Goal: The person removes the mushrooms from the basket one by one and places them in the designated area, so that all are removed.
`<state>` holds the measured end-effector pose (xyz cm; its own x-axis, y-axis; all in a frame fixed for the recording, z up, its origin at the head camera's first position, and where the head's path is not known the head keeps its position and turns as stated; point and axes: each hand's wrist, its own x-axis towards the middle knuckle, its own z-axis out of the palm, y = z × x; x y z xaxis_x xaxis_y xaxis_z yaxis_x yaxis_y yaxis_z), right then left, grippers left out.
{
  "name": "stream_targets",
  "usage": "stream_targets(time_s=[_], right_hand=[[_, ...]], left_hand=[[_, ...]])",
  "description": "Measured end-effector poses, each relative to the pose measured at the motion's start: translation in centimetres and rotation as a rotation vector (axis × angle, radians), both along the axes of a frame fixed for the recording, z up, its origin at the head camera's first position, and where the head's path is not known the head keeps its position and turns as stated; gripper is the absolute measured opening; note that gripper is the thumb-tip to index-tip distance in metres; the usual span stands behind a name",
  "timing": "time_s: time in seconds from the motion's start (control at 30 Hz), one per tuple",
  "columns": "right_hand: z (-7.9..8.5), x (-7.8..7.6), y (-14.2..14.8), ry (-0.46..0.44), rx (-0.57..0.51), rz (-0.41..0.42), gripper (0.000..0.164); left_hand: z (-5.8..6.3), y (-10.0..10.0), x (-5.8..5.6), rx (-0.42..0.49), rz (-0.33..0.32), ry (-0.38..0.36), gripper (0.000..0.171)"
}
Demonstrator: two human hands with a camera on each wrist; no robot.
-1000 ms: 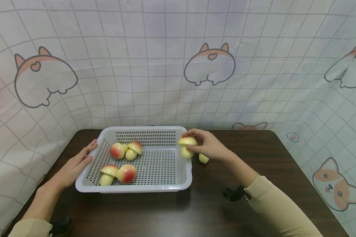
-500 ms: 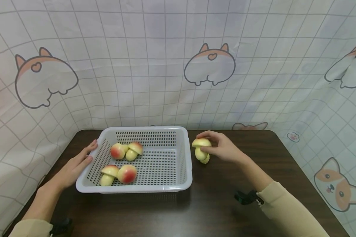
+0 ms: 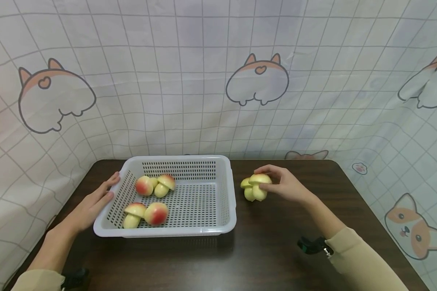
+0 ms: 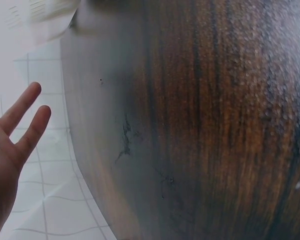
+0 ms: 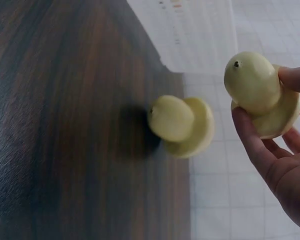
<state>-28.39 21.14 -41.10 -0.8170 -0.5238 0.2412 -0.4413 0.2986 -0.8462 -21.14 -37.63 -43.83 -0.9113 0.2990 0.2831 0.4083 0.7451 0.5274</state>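
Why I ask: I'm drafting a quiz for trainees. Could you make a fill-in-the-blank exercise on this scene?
1. Exactly ____ mushrooms lie in the white basket.
2. From the person's viewpoint, the left grip is at the basket's ____ side.
3. Counting the held mushroom in the right grip and the loose mushroom near it, ____ are outside the basket.
4. The tabletop's colour is dark ____.

Missing words: four; left; two; brown.

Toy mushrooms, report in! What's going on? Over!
Right grip holding one toy mushroom. Left grip at left rim of white basket. Second mushroom standing on table close by, possibly in the way.
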Motion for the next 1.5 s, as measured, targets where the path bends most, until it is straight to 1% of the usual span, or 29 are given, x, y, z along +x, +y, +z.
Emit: stream_targets(time_s=[0.33, 0.53, 0.7, 0.87, 0.97, 1.13, 1.3, 1.5], right_hand=[[-1.5, -0.2, 1.8, -0.023, 0.027, -0.029, 0.040], [-2.4, -0.6, 3.1, -0.036, 0.053, -0.044, 0.038], [-3.4, -1.1, 4.1, -0.035, 0.059, -0.052, 0.038], [-4.3, -1.4, 4.8, -0.070, 0.063, -0.071, 0.041], [-4.8, -1.6, 5.1, -0.101, 0.061, -0.084, 0.044], [-5.4, -1.8, 5.3, -0.122, 0.071, -0.114, 0.043], [-5.7, -2.1, 5.3, -0.101, 0.094, -0.132, 0.041], [-6.2, -2.4, 5.2, -0.097, 0.091, -0.120, 0.041]], left_hand=[[-0.1, 0.0, 0.0, 0.011, -0.014, -0.002, 0.053], [-0.1, 0.0, 0.0, 0.007, -0.007, 0.006, 0.053], [0.0, 0.0, 0.0, -0.006, 0.002, -0.003, 0.054], [0.0, 0.0, 0.0, 0.008, -0.006, -0.002, 0.054], [-0.1, 0.0, 0.0, 0.018, -0.013, 0.000, 0.053], [0.0, 0.0, 0.0, 0.007, -0.009, -0.004, 0.053], [0.1, 0.1, 0.1, 0.001, 0.001, -0.014, 0.053], [0.0, -0.1, 0.1, 0.004, -0.002, -0.013, 0.053]])
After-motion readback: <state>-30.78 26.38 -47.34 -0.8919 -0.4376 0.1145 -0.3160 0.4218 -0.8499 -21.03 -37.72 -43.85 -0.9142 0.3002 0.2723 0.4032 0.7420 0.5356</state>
